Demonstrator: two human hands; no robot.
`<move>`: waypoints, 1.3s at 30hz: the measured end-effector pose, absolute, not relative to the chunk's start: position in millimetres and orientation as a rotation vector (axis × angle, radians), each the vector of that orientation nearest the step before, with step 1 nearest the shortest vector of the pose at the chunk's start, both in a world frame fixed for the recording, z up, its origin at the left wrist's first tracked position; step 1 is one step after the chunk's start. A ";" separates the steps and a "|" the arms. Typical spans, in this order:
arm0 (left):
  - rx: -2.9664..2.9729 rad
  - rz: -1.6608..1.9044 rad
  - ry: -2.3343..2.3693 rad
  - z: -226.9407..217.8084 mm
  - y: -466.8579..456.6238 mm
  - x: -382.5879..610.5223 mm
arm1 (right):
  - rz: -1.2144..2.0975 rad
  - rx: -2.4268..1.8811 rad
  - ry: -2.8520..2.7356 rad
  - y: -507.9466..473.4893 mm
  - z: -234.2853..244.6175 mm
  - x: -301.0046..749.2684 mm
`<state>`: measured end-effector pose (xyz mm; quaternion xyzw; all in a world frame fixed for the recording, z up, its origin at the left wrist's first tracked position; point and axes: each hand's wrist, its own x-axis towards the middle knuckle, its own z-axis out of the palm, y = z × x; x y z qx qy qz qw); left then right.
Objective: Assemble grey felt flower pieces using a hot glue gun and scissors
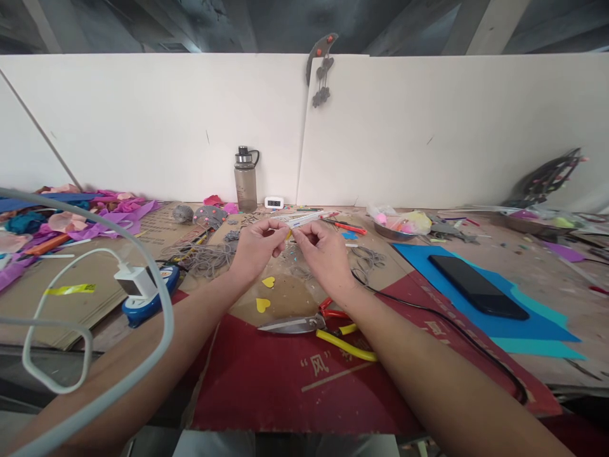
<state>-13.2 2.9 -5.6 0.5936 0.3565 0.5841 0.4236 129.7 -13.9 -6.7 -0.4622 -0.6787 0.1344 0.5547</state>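
Note:
My left hand (259, 249) and my right hand (323, 254) meet fingertip to fingertip above the cardboard. Both are closed in a pinch around a small yellow piece (288, 234), mostly hidden by the fingers. Two yellow hearts (269, 282) lie on the cardboard below my left hand. Under my right wrist rest scissors (295, 325) with red handles and a yellow-handled tool (346, 346). Grey yarn (209, 257) is tangled beside my left hand.
A red-printed cardboard sheet (266, 393) covers the table's front. A white cable (164, 324) loops across the left, by a blue power strip (162, 297). A phone (478, 285) lies on blue sheets at right. A bottle (246, 184) stands near the white partition (157, 127).

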 end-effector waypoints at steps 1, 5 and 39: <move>1.481 1.457 0.883 -5.1 2.5 -12.7 | 0.321 -1.092 -1.598 -13.8 -6.8 129.8; 1.442 1.431 0.850 -2.5 0.4 -10.5 | 0.365 -1.079 -1.564 -14.8 -5.9 129.8; 1.404 1.442 0.884 -0.9 8.3 -17.1 | 0.377 -1.021 -1.690 -15.6 -12.6 132.9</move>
